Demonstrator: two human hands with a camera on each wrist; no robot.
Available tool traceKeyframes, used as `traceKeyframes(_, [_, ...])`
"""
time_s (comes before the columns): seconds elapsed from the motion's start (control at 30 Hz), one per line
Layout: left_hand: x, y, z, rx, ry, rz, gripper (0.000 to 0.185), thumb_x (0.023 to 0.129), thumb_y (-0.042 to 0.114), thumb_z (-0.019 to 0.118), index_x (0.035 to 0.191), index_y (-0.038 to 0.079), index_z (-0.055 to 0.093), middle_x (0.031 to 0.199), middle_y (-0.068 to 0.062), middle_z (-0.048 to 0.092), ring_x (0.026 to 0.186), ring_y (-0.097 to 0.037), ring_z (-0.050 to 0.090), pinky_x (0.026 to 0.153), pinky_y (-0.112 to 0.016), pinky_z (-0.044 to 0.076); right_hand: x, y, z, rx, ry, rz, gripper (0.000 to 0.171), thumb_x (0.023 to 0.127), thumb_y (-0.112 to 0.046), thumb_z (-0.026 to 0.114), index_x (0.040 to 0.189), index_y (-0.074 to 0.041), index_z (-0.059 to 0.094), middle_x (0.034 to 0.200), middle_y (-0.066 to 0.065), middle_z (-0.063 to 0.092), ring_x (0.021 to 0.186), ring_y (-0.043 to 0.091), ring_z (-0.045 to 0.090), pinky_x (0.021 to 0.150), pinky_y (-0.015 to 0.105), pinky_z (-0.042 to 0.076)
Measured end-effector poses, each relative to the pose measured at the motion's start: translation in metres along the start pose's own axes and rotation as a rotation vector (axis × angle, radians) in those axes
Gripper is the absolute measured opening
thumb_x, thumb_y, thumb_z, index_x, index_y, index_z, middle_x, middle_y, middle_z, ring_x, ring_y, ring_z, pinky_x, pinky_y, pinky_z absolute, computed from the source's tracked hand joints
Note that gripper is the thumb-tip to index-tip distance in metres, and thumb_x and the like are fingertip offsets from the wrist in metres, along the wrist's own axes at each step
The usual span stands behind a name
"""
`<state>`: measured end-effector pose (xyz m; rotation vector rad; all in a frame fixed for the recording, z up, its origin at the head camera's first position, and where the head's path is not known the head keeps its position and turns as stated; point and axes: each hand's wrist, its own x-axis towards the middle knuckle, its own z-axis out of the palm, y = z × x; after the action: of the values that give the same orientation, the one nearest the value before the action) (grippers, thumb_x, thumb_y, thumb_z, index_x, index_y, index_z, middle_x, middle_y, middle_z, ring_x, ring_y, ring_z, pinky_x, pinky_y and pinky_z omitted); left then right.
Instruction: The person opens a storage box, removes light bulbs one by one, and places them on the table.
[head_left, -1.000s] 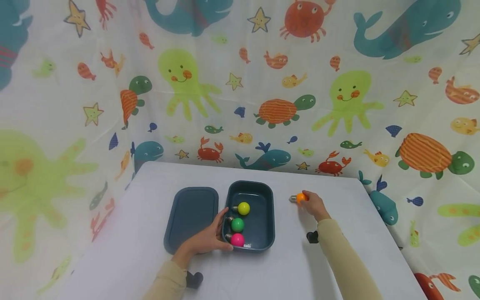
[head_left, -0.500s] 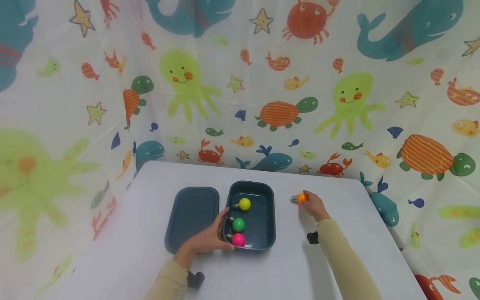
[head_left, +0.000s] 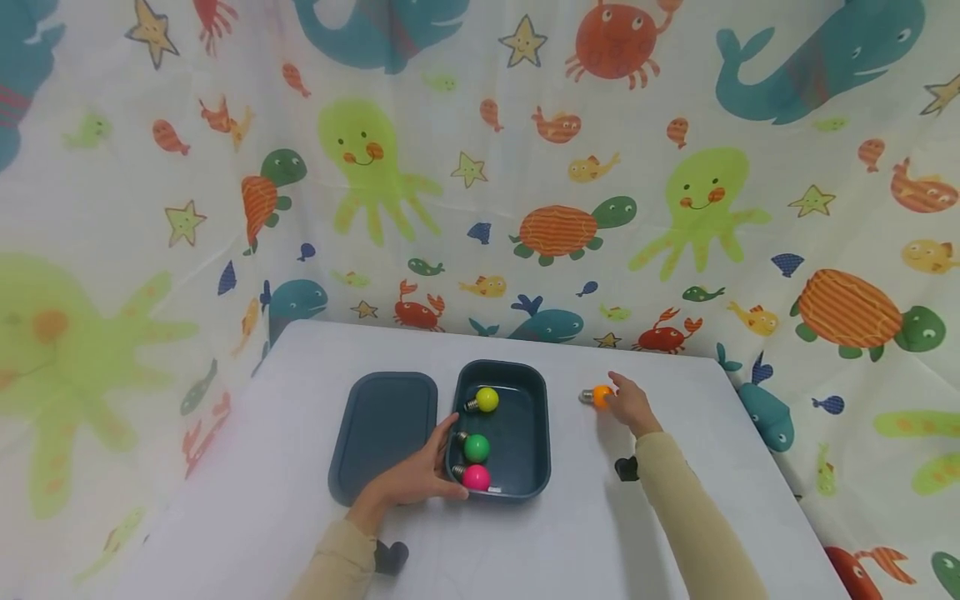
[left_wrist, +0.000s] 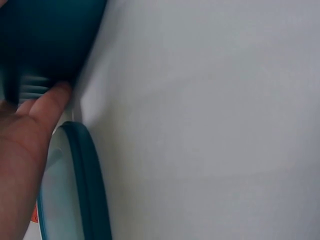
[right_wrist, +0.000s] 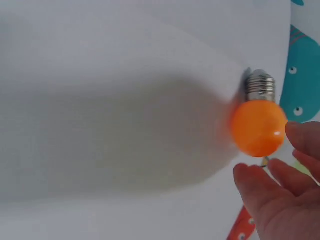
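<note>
Sea-creature fabric [head_left: 420, 192] backs a white tabletop [head_left: 570, 533], where an orange bulb [right_wrist: 258, 128] lies to the right of a dark box [head_left: 517, 437]. Beside the bulb, the right hand [head_left: 632, 410] has its fingers [right_wrist: 257, 189] loosely apart, gripping nothing; contact is unclear. The left hand [head_left: 411, 481] spreads wide against the box's near-left corner. Probably light, stiff and smooth, the bulb could roll or break; its widest part or ridged metal base [right_wrist: 260, 87] should offer the surest hold.

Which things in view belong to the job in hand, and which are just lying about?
Seemingly in the job:
orange bulb, by the right hand
dark box, at the left hand
yellow bulb, green bulb and pink bulb, inside the box

Seemingly not in use now:
dark lid, flat beside the box
sea-creature curtain, backdrop only
</note>
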<state>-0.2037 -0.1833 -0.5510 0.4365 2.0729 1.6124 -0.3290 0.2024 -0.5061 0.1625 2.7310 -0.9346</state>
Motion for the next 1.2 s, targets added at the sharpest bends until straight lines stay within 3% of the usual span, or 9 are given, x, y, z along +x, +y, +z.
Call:
traceKeyframes(0.2, [0.000, -0.001, -0.002, 0.016, 0.013, -0.002, 0.116, 0.080, 0.020, 0.082, 0.157, 0.025, -0.004, 0.163, -0.015, 0.003, 0.149, -0.035, 0.006, 0.115, -0.051, 0.024, 0.001, -0.023, -0.009, -0.031, 0.066, -0.020, 0.056, 0.099, -0.011, 0.053, 0.146, 0.011, 0.031, 0.146, 0.033, 0.036, 0.133, 0.047, 0.037, 0.111, 0.054, 0.030])
traceKeyframes(0.43, [0.000, -0.003, -0.003, 0.015, 0.018, 0.000, 0.116, 0.079, 0.021, 0.082, 0.157, 0.025, -0.004, 0.163, -0.016, 0.003, 0.149, -0.037, 0.008, 0.114, -0.052, 0.024, -0.003, -0.052, -0.005, 0.057, 0.058, -0.043, 0.059, 0.098, -0.016, 0.058, 0.147, 0.007, 0.033, 0.147, 0.028, 0.039, 0.132, 0.042, 0.042, 0.107, 0.051, 0.038])
traceKeyframes(0.83, [0.002, -0.005, -0.002, 0.026, 0.001, 0.019, 0.117, 0.079, 0.022, 0.083, 0.157, 0.024, -0.005, 0.162, -0.016, 0.005, 0.149, -0.035, 0.010, 0.114, -0.051, 0.025, -0.014, -0.101, 0.017, 0.000, 0.131, -0.271, 0.055, 0.093, -0.022, 0.067, 0.137, 0.006, 0.049, 0.137, 0.024, 0.054, 0.125, 0.039, 0.053, 0.102, 0.049, 0.046])
traceKeyframes(1.2, [0.003, -0.007, 0.000, 0.009, -0.001, 0.007, 0.117, 0.078, 0.025, 0.084, 0.157, 0.026, -0.003, 0.163, -0.013, 0.004, 0.149, -0.033, 0.007, 0.115, -0.050, 0.024, -0.020, -0.132, 0.038, 0.037, 0.067, -0.319, 0.054, 0.092, -0.024, 0.069, 0.135, 0.003, 0.053, 0.135, 0.020, 0.057, 0.122, 0.035, 0.056, 0.099, 0.045, 0.048])
